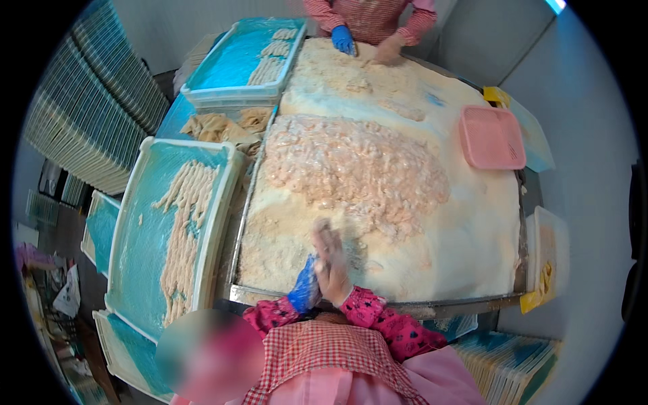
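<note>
My two hands meet palm to palm low over the near edge of the table, above a bed of pale powder [270,233]. The left hand [305,287] wears a blue glove and sits mostly behind the right. My right hand [331,263] is dusted pale, its fingers stretched forward, blurred and pressed against the left. Whatever lies between the palms is hidden. Just beyond them spreads a large heap of wet, pale pink pieces that look like raw meat [358,169]. Left of the table, a turquoise-lined white tray [138,270] holds rows of coated strips [181,250].
Across the table a co-worker's blue-gloved hand [343,40] and bare-looking hand [389,49] work in powder. A second tray [223,64] with strips stands far left, near crumpled cloth [223,128]. A pink basket [493,138] rests at right. Stacked trays [88,101] rise at left.
</note>
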